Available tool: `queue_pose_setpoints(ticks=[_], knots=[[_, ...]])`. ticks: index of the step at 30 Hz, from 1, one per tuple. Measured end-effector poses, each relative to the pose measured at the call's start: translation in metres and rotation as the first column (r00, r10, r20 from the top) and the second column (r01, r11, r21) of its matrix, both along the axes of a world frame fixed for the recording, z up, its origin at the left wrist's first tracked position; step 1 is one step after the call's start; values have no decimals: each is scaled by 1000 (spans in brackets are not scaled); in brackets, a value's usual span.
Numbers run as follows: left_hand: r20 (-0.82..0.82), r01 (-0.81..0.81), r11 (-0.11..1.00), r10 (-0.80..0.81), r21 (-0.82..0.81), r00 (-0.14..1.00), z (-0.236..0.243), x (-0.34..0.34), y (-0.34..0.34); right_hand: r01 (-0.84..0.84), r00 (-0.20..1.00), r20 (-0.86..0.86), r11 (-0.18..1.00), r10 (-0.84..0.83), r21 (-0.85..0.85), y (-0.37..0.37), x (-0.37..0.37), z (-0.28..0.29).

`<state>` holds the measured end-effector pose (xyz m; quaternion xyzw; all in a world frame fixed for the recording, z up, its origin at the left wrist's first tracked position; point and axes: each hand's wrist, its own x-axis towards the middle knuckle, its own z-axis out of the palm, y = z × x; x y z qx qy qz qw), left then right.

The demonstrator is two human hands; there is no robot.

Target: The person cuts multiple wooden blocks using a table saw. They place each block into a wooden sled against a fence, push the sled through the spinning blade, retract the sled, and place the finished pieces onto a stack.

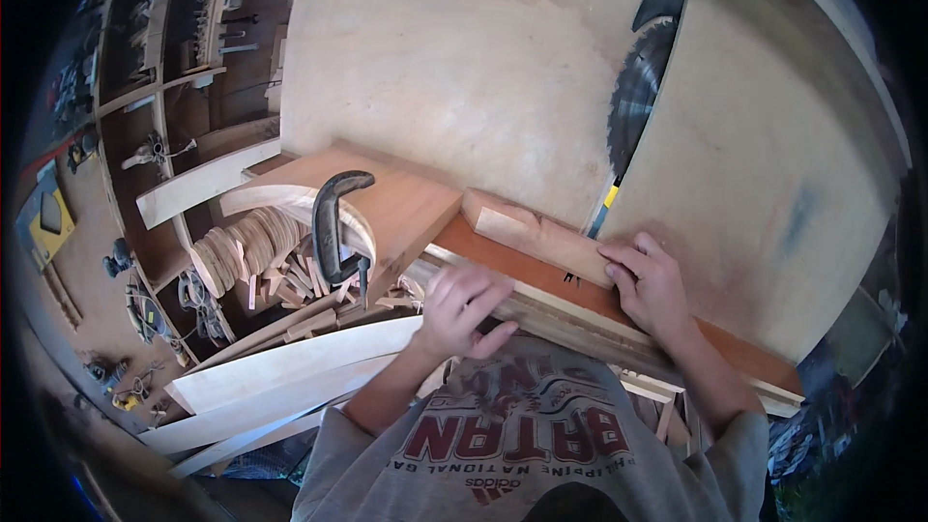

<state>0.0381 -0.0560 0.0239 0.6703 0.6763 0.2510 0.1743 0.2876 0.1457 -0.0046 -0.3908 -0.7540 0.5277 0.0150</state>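
Observation:
My right hand [650,292] closes on the right end of a short wooden block [536,234], thumb and fingers against it. The block lies lengthwise on an orange-brown strip [609,300] along the near edge of a saw table. At that front edge, my left hand [462,309] hovers with fingers loosely bent and thumb apart, slightly blurred, with nothing visible in it. To its left, a dark C-clamp [331,227] grips a curved wooden piece [396,203]. Beyond the block, a toothed circular saw blade [638,92] stands up through the tabletop.
The pale table saw top [445,58] spreads ahead, with a dark riving piece [660,2] behind the blade. On the left are wooden shelves [126,101], stacked round wood pieces [246,246], long pale boards [290,367], power tools on the floor and a yellow handsaw [44,217].

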Motion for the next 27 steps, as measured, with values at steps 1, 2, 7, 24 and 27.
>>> queue_pose_setpoints(ticks=[1, 2, 7, 24, 27], knots=[[31, 38, 991, -34, -128, 999, 22, -6, 24, -18, 1000, 14, 1000, 18, 22, -1, 0, 1], [20, 35, 993, -33, -111, 999, 35, -11, 38, -39, 999, 24, 998, 38, 45, -1, -2, 3], [-288, 257, 847, -419, -465, 861, 39, -30, 64, -45, 998, 52, 991, 38, 129, -5, 1, -6], [-362, 120, 541, -694, -832, 622, 71, -29, 95, 242, 969, 77, 959, -233, -150, -5, 2, -35], [-308, 114, 489, -697, -865, 648, 72, -31, 98, 233, 971, 74, 971, -229, -51, -10, 0, -28]])
